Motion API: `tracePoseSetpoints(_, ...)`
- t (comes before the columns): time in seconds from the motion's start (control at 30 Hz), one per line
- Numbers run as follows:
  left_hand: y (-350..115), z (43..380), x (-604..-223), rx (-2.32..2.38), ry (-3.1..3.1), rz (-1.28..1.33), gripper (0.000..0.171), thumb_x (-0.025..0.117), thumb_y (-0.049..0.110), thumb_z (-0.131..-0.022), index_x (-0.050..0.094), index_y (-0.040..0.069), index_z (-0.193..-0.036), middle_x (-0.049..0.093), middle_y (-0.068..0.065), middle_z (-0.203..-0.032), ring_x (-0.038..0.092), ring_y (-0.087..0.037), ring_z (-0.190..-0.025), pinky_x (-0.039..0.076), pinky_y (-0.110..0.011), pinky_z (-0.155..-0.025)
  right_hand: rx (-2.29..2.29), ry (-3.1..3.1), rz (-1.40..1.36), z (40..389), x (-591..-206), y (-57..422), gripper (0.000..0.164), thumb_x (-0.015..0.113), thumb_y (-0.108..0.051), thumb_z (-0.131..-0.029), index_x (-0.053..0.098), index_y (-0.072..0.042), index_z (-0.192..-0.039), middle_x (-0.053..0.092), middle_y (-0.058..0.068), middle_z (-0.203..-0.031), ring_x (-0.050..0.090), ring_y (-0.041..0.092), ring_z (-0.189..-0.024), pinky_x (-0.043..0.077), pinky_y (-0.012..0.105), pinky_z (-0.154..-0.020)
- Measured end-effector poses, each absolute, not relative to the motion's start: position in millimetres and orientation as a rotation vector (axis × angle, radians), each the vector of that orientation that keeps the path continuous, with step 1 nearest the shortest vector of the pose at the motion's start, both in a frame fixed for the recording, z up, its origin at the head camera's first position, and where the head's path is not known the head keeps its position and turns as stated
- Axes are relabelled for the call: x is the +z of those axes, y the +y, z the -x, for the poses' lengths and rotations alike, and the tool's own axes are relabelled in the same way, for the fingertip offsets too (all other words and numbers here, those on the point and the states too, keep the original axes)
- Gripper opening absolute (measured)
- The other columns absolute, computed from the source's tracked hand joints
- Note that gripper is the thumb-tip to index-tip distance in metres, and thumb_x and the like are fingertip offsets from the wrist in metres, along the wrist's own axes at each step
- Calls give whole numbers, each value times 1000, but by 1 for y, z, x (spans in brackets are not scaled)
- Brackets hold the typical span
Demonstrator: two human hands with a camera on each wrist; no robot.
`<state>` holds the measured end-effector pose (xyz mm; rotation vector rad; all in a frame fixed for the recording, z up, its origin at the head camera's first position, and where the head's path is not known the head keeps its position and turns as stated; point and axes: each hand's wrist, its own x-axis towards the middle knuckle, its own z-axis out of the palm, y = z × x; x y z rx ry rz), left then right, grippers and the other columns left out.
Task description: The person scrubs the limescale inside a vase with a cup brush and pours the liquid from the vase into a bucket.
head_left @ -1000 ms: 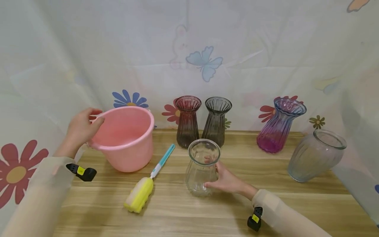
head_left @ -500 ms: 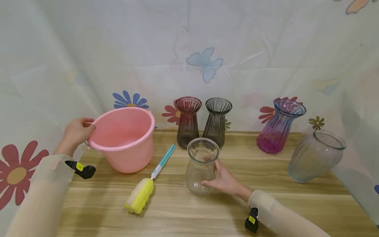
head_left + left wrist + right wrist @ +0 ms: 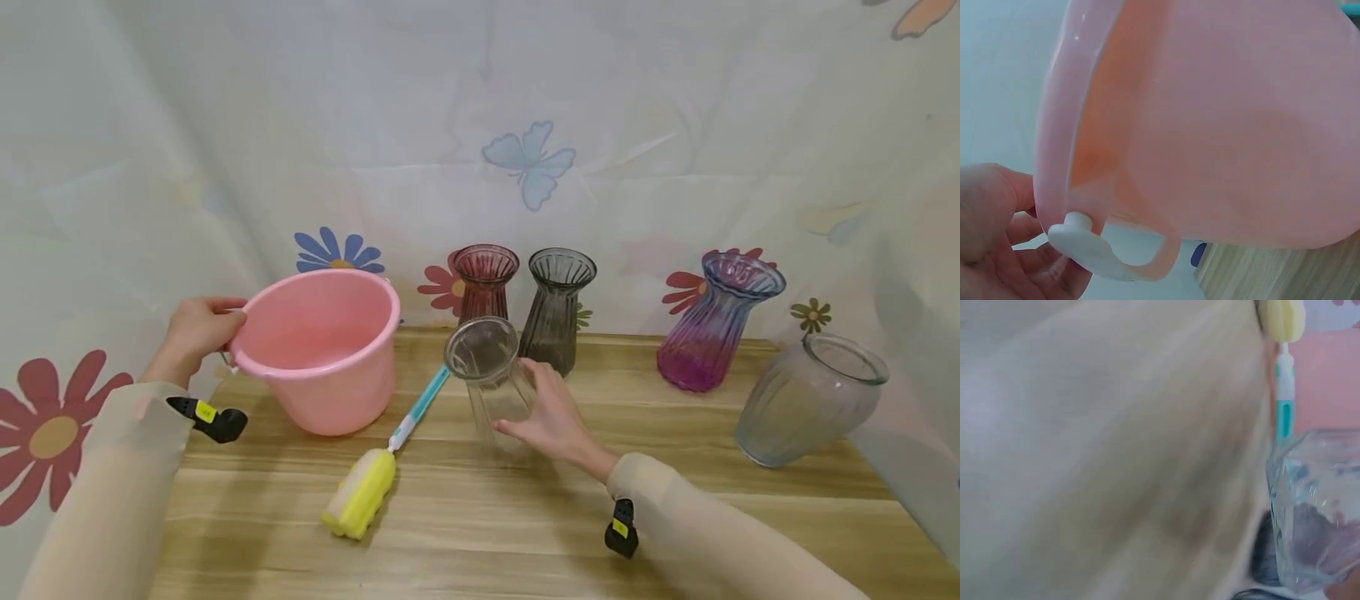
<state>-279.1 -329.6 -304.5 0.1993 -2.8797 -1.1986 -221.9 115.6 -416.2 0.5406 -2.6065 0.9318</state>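
My left hand (image 3: 197, 329) pinches the left rim of a pink plastic bucket (image 3: 333, 404). The left wrist view shows its fingers behind that rim, beside the white end of the bucket's handle (image 3: 1088, 247). With its thumb in front and fingers behind, my right hand (image 3: 557, 417) grips a clear glass vase (image 3: 501, 404). The vase is off the table, its mouth leaning left and toward the bucket. In the right wrist view the vase's base (image 3: 1316, 512) shows at the right edge. A yellow sponge brush (image 3: 362, 493) with a teal and white handle lies between bucket and vase.
Behind the clear vase stand a red-grey vase (image 3: 486, 283) and a grey vase (image 3: 553, 325). Further right are a blue-purple vase (image 3: 708, 333) and a pale rounded vase (image 3: 802, 408). The wooden table (image 3: 450, 542) meets a patterned curtain at the back.
My right hand has lifted the clear vase and moved it up and slightly left, tilting its mouth leftward. My left hand has shifted from over the bucket's rim to its outer edge.
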Motion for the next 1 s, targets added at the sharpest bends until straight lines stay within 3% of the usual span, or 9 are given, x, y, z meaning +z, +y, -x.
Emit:
tracePoseSetpoints(0.37, -333, 279, -305, -1288, -2863, -201, 54, 42, 25, -94, 34, -5, -138, 50, -32, -122, 63, -7, -67, 53, -23, -62, 465, -2487, -596, 235, -352, 81, 91, 78, -51, -58, 43, -6, -129, 52, 12, -112, 47, 29, -101, 41, 42, -82)
tracePoseSetpoints(0.67, -333, 278, -306, -1302, -2852, -186, 54, 43, 24, -93, 34, -4, -139, 50, -32, -123, 63, -7, -66, 53, -23, -62, 157, -2348, -653, 242, -319, 56, 91, 77, -54, -57, 45, -5, -127, 50, 11, -111, 46, 29, -97, 39, 42, -78)
tracePoseSetpoints(0.83, -333, 277, -307, -1305, -2851, -206, 54, 42, 24, -93, 34, -4, -139, 50, -31, -123, 63, -10, -69, 53, -23, -62, -49, -2191, -723, 247, -307, 45, 88, 76, -51, -59, 45, -5, -128, 51, 11, -120, 46, 28, -102, 38, 42, -86)
tracePoseSetpoints(1.0, -332, 278, -305, -1303, -2848, -223, 54, 43, 25, -94, 34, -3, -139, 50, -30, -123, 65, -13, -72, 54, -25, -64, -200, -2004, -754, 256, -297, 36, 57, 61, -26, -76, 46, -5, -126, 50, 11, -121, 47, 28, -107, 36, 42, -92)
